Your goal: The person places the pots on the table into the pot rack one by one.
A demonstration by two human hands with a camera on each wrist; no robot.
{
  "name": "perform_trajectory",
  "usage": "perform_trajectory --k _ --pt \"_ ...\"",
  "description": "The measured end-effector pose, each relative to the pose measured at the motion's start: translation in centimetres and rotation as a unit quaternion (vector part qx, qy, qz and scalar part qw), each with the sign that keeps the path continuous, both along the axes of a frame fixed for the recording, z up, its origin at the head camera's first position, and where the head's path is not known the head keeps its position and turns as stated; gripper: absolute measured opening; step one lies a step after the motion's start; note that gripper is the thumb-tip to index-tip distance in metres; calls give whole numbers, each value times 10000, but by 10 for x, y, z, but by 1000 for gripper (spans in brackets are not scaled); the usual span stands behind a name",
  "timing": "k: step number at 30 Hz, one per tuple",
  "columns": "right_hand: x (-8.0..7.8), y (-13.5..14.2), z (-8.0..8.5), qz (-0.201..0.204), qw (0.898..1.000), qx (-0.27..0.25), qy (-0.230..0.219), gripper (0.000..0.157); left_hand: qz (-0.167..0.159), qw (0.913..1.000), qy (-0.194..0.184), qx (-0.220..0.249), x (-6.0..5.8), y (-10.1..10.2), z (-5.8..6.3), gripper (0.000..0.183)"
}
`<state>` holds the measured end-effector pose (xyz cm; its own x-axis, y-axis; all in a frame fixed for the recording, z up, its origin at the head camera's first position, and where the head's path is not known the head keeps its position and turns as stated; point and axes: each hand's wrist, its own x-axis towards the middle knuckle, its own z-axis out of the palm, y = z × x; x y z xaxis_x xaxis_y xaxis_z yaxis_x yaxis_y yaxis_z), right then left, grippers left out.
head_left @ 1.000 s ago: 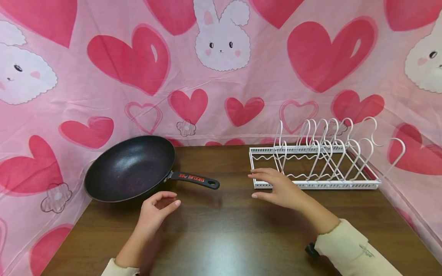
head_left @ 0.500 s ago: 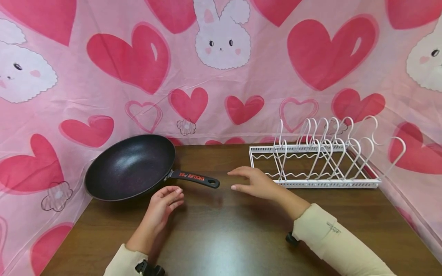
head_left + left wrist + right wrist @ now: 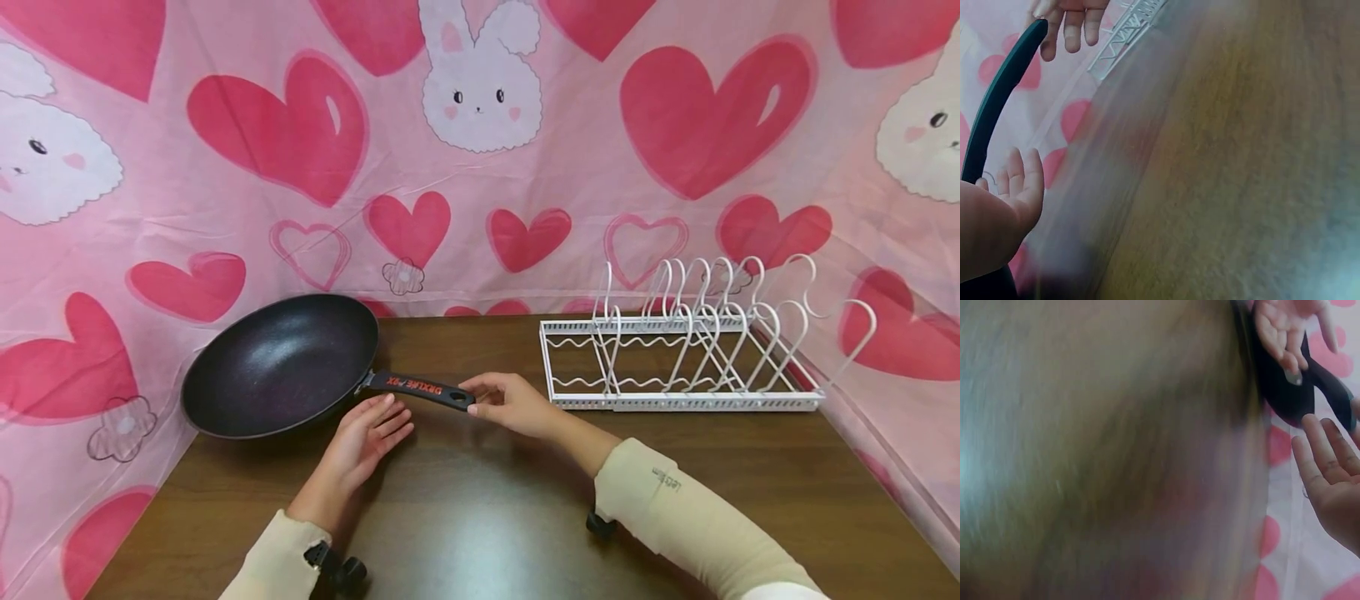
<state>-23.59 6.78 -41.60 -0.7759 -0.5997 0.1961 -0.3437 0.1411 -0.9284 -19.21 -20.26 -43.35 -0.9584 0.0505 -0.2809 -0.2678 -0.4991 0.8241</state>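
Note:
A black frying pan (image 3: 281, 371) sits on the left of the table, its bowl tilted toward the viewer. Its black handle (image 3: 420, 389) with red lettering points right. My right hand (image 3: 517, 406) has the tip of that handle between thumb and fingers; in the left wrist view the thumb (image 3: 1044, 9) lies on the handle's end. Just under the handle, near where it joins the bowl, my left hand (image 3: 367, 442) is held with its fingers extended and palm turned up. In the right wrist view the left hand (image 3: 1285, 325) overlaps the pan.
A white wire rack (image 3: 697, 402) with several upright curved dividers stands at the back right of the brown wooden table (image 3: 480, 517). Behind everything hangs a pink cloth (image 3: 585, 158) printed with hearts and rabbits. Dark wrist cameras (image 3: 341, 571) sit below the sleeves.
My right hand has moved left from in front of the rack to the handle's end. My left hand has shifted slightly right and its fingers have straightened. The pan has stayed put.

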Motion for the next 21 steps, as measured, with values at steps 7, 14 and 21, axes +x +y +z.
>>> perform_trajectory --k 7,14,21 --pt "1 -6 -8 38 9971 -576 -492 32 217 9993 0 307 -6 3 -1 10" --pt "8 -16 -7 42 9928 -811 -881 19 297 9988 7 397 -8 5 -3 3" --pt "20 -29 -9 243 9818 -1076 -1549 24 307 9915 349 1217 -4 5 -5 15"
